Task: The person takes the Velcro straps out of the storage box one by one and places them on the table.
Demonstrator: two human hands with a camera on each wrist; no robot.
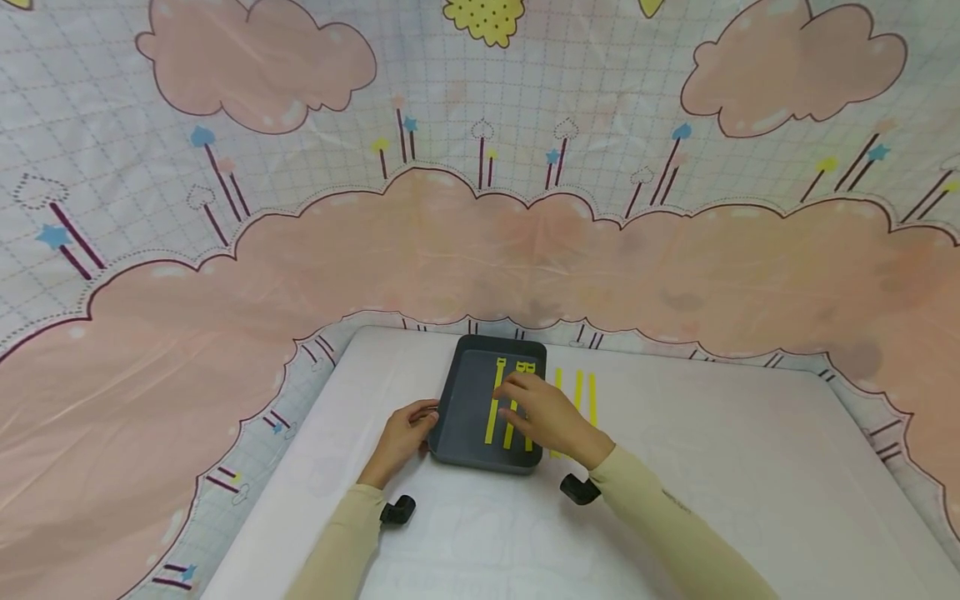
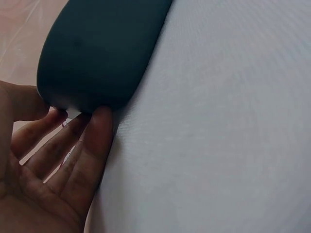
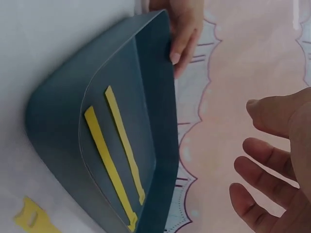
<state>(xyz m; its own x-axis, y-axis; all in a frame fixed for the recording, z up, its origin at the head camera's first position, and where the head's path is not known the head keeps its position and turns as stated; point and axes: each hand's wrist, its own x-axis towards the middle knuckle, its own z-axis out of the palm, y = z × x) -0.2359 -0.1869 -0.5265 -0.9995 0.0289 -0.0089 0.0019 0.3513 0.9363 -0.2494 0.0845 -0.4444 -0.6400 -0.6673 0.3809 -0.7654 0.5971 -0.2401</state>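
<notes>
A dark grey rectangular tray (image 1: 461, 408) lies on the white table with several yellow cable straps in and beside it. My left hand (image 1: 401, 435) grips the tray's left wall, its thumb and fingertips against the edge in the left wrist view. Over the tray's right half hovers my right hand (image 1: 553, 417), fingers loosely bent and holding nothing. Beneath it, a slotted-head yellow strap (image 1: 492, 412) and others lie lengthwise in the tray, partly hidden by the hand. Two straps (image 3: 108, 162) inside the tray show in the right wrist view.
Outside the tray's right wall, several more yellow straps (image 1: 578, 387) lie side by side on the white table (image 1: 735, 467). A patterned pink and white cloth (image 1: 450, 250) hangs behind the table's far edge. Black wrist cameras (image 1: 580, 489) sit at both sleeves.
</notes>
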